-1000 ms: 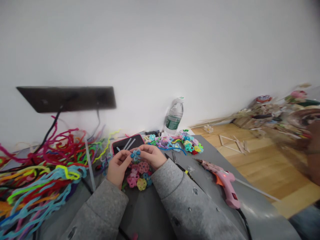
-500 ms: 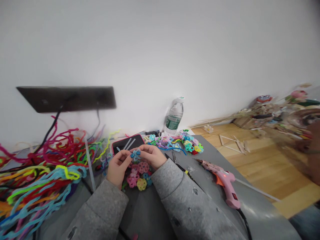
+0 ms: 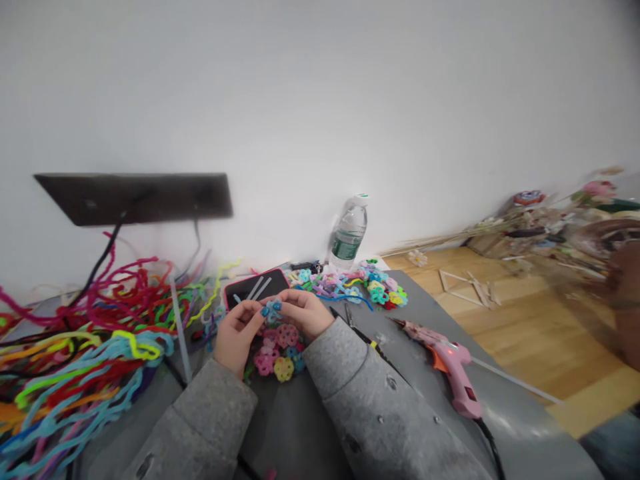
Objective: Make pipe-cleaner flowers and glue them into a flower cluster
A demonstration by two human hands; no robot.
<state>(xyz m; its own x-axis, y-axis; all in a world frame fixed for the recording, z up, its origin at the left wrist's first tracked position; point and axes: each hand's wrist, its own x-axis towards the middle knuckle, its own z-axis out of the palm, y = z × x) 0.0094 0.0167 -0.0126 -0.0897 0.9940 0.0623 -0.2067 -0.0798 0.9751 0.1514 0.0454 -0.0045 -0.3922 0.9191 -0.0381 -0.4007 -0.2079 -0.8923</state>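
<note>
Fuzzy strands (image 3: 95, 353): tangled on worktop (image 3: 290, 427), far left
Left hand (image 3: 235, 339): fingers pinching light-blue piece (image 3: 272, 316)
Light-blue piece: between hands, near flower pile (image 3: 269, 358) — pinch lightly, loops probably crush easily
Right hand (image 3: 305, 313): fingers clamped on piece's right side
Glue gun (image 3: 453, 367): on worktop, right — keep sleeve (image 3: 370, 393) off nozzle (image 3: 399, 323)

A plain white wall (image 3: 400, 120) fills most of my view, brightest low down and greyer toward the upper corners. To my left it carries a long dark panel (image 3: 135, 198), a black cable (image 3: 107, 250) and a paler cable (image 3: 197, 235) hanging from it. My grey desk (image 3: 295, 427) has a soft sheen at right, beside a light wood-grained surface (image 3: 540, 317).
</note>
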